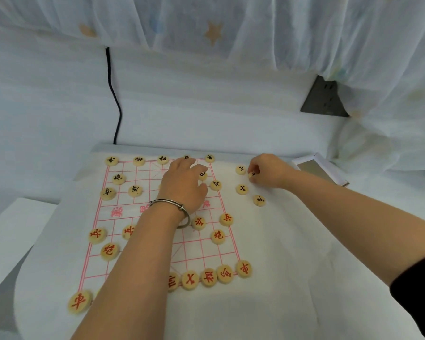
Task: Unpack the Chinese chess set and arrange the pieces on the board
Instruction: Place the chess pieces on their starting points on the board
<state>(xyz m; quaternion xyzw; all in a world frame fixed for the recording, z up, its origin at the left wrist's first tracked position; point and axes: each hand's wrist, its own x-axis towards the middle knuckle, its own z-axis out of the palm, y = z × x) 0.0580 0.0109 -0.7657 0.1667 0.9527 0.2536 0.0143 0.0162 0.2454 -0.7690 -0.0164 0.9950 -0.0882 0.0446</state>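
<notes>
The person's right hand (268,171) is pinching a black piece (251,174) among the loose pieces (242,188) lying just right of the board (201,251), while the left hand (184,185), nearer the board's far edge, is hovering fingers-down, and whether it is holding anything cannot be told.

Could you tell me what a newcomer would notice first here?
The cloth chessboard with its red grid and wooden pieces fills the centre. The left hand, wearing a silver bangle, reaches over the far black side, while right of the grid the right hand pinches a piece beside three loose black-lettered pieces.
</notes>
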